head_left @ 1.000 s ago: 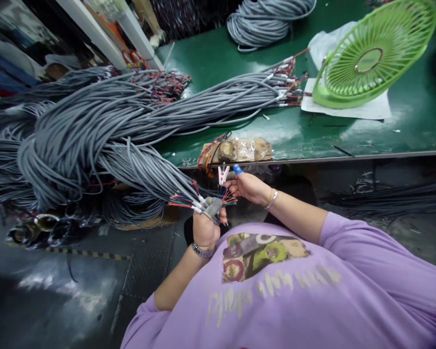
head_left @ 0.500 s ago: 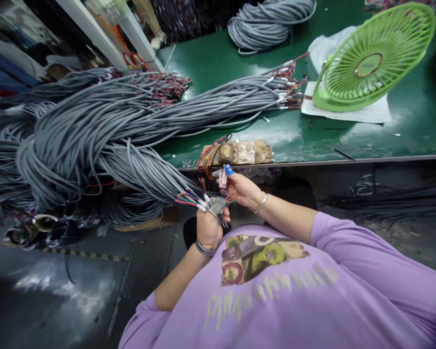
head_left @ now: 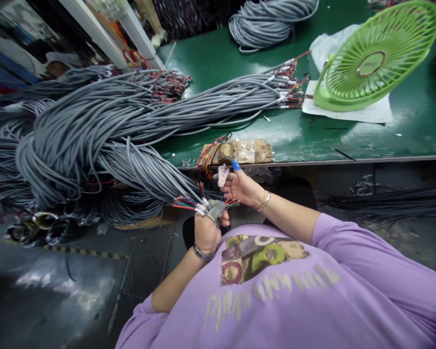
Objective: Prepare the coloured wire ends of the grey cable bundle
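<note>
My left hand is closed around a bundle of grey cable ends, with stripped white collars and coloured wires fanning out to the left. A grey wrapping lies over the thumb area. My right hand, with a blue cover on the thumb tip, is just beyond the left one. At its fingers is a small pale pink clip-like piece, blurred; the thumb stands apart from it. More coloured wire ends stick out between the two hands.
Grey cables heap over the left of the green table. A wooden block with red and black wires lies at the table's front edge. A green fan stands on white paper to the right. A cable coil lies at the back.
My right thumb has lifted away from the pink piece, and the right hand has shifted slightly right. My left hand has moved slightly left, still gripping the cables.
</note>
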A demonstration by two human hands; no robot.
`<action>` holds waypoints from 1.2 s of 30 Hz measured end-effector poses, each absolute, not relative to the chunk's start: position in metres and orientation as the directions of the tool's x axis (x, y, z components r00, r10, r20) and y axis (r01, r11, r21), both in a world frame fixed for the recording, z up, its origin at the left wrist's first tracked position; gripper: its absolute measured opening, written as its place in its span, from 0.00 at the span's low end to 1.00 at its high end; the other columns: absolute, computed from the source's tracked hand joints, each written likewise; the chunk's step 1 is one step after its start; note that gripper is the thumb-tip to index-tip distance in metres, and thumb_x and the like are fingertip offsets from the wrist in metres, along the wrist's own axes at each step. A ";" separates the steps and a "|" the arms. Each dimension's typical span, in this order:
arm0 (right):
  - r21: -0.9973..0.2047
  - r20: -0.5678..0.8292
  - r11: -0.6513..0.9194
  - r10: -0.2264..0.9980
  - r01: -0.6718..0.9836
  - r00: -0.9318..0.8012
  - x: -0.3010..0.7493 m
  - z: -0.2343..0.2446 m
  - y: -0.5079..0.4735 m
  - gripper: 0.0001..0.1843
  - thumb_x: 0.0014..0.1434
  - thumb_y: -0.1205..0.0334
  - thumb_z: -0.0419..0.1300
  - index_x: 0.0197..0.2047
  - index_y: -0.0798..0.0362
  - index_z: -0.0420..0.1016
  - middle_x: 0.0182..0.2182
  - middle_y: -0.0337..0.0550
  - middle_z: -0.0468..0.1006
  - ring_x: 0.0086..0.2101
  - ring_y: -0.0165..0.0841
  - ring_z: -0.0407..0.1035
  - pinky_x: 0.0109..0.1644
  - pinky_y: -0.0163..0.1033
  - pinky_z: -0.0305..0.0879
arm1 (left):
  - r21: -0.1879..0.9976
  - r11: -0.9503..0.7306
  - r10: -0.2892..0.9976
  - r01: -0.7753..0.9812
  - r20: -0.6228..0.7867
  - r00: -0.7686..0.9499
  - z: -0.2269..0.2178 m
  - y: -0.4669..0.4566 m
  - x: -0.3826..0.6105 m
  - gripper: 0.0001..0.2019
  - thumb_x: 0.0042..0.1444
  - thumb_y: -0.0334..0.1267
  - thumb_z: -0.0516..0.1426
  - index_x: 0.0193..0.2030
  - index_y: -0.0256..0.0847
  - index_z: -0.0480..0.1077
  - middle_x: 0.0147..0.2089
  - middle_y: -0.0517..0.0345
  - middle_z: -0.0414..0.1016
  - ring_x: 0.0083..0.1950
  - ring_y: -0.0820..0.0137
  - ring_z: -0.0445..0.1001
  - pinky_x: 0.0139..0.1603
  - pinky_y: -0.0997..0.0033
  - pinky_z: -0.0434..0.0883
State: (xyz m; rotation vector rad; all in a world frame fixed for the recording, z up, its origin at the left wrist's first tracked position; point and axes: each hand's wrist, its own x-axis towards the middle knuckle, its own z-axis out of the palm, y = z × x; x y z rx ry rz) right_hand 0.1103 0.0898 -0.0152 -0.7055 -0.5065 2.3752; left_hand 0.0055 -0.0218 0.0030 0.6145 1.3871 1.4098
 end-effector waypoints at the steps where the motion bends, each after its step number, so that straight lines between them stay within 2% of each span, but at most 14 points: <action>1: -0.514 -0.353 -0.746 0.634 -0.423 -0.688 0.111 -0.015 0.091 0.32 0.59 0.32 0.51 0.36 0.55 0.77 0.27 0.42 0.74 0.23 0.27 0.63 0.27 0.31 0.64 | 0.935 0.176 0.891 -0.307 -0.284 -0.354 0.003 -0.023 0.005 0.12 0.45 0.43 0.65 0.26 0.37 0.69 0.18 0.64 0.70 0.15 0.79 0.65 0.15 0.81 0.61; 7: -0.606 -0.322 -0.667 0.703 -0.433 -0.634 0.110 -0.011 0.092 0.19 0.61 0.47 0.60 0.34 0.56 0.77 0.27 0.42 0.75 0.24 0.26 0.64 0.25 0.29 0.63 | 0.928 0.158 0.882 -0.339 -0.286 -0.374 0.008 -0.022 0.005 0.12 0.45 0.43 0.65 0.26 0.38 0.69 0.18 0.64 0.70 0.15 0.79 0.65 0.15 0.81 0.61; 9: -0.631 -0.322 -0.644 0.725 -0.433 -0.608 0.109 -0.012 0.091 0.18 0.60 0.49 0.60 0.34 0.57 0.77 0.26 0.41 0.75 0.23 0.25 0.63 0.25 0.28 0.63 | 0.923 0.160 0.876 -0.349 -0.296 -0.381 0.010 -0.019 0.005 0.12 0.44 0.43 0.65 0.26 0.38 0.69 0.17 0.64 0.69 0.15 0.79 0.65 0.15 0.82 0.61; 14: -0.666 -0.359 -0.611 0.766 -0.429 -0.533 0.107 -0.014 0.092 0.22 0.55 0.42 0.64 0.34 0.56 0.74 0.24 0.39 0.73 0.21 0.24 0.62 0.22 0.29 0.61 | 0.918 0.156 0.873 -0.363 -0.300 -0.383 0.012 -0.012 0.007 0.13 0.42 0.42 0.66 0.26 0.38 0.68 0.17 0.65 0.69 0.15 0.80 0.64 0.15 0.82 0.61; 18: -0.669 -0.392 -0.617 0.766 -0.413 -0.509 0.107 -0.011 0.094 0.22 0.52 0.43 0.68 0.30 0.55 0.71 0.23 0.38 0.73 0.21 0.24 0.62 0.22 0.30 0.62 | 0.914 0.167 0.876 -0.371 -0.310 -0.369 0.012 -0.011 0.006 0.12 0.43 0.42 0.65 0.26 0.38 0.68 0.17 0.65 0.69 0.15 0.80 0.64 0.15 0.82 0.61; 23: -0.538 -0.405 -0.695 0.710 -0.477 -0.576 0.108 -0.005 0.092 0.19 0.58 0.46 0.64 0.35 0.56 0.77 0.26 0.41 0.76 0.24 0.26 0.67 0.26 0.30 0.64 | 0.913 0.190 0.881 -0.362 -0.321 -0.348 0.010 -0.011 0.006 0.12 0.42 0.41 0.65 0.24 0.37 0.68 0.17 0.64 0.69 0.15 0.80 0.64 0.15 0.82 0.60; 28: -0.541 -0.394 -0.653 0.754 -0.531 -0.525 0.103 -0.008 0.091 0.18 0.58 0.47 0.64 0.33 0.56 0.78 0.26 0.41 0.77 0.25 0.25 0.67 0.28 0.29 0.64 | 0.914 0.208 0.880 -0.349 -0.330 -0.340 0.005 -0.010 0.006 0.10 0.44 0.40 0.64 0.25 0.37 0.69 0.17 0.63 0.69 0.15 0.80 0.64 0.15 0.82 0.60; 32: -0.560 -0.372 -0.643 0.759 -0.522 -0.534 0.102 -0.011 0.090 0.22 0.57 0.42 0.63 0.34 0.56 0.77 0.26 0.42 0.77 0.26 0.25 0.67 0.28 0.29 0.65 | 0.916 0.212 0.885 -0.341 -0.328 -0.331 0.003 -0.010 0.006 0.10 0.44 0.40 0.64 0.25 0.37 0.68 0.17 0.64 0.69 0.15 0.80 0.64 0.15 0.82 0.60; 36: -0.526 -0.390 -0.705 0.697 -0.476 -0.602 0.106 -0.009 0.089 0.29 0.58 0.35 0.57 0.36 0.56 0.77 0.25 0.41 0.75 0.23 0.25 0.64 0.25 0.30 0.63 | 0.918 0.208 0.885 -0.339 -0.324 -0.334 0.004 -0.013 0.005 0.11 0.44 0.41 0.64 0.25 0.37 0.69 0.17 0.64 0.69 0.15 0.80 0.64 0.14 0.82 0.60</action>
